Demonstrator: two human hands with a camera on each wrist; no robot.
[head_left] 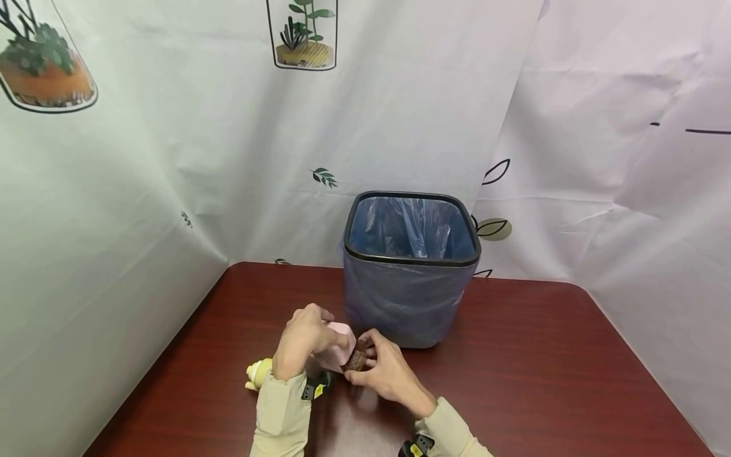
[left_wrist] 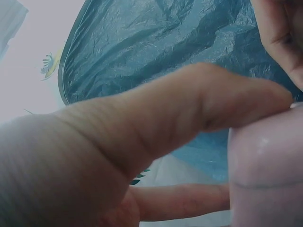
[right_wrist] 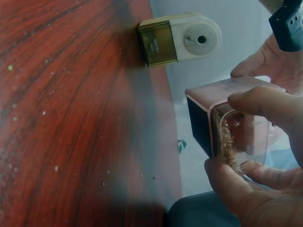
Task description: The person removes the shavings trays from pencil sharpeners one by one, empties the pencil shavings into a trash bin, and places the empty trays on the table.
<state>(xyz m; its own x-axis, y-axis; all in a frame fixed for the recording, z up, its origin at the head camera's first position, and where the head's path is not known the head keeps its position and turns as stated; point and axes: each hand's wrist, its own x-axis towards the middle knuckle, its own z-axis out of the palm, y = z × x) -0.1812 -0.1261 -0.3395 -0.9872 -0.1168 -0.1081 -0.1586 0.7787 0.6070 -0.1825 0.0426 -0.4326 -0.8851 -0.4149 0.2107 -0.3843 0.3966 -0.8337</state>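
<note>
My left hand [head_left: 305,336] grips a pink pencil sharpener [head_left: 337,360], thumb pressed to its surface in the left wrist view. From the other side, my right hand [head_left: 391,368] pinches the clear shavings drawer [right_wrist: 258,135] at the sharpener's end. Brown shavings show through the drawer's wall. How far the drawer stands out of the pink body cannot be told. Beside my left wrist, a yellow pencil sharpener [head_left: 259,372] stands on the table, partly hidden by the sleeve; its tinted drawer [right_wrist: 158,43] and round pencil hole face the right wrist camera.
Just beyond the hands stands a waste bin [head_left: 400,295] with a black rim and a bluish plastic liner. Small crumbs dot the reddish-brown table [head_left: 542,355]. Printed cloth [head_left: 200,158] hangs behind the table and along its sides.
</note>
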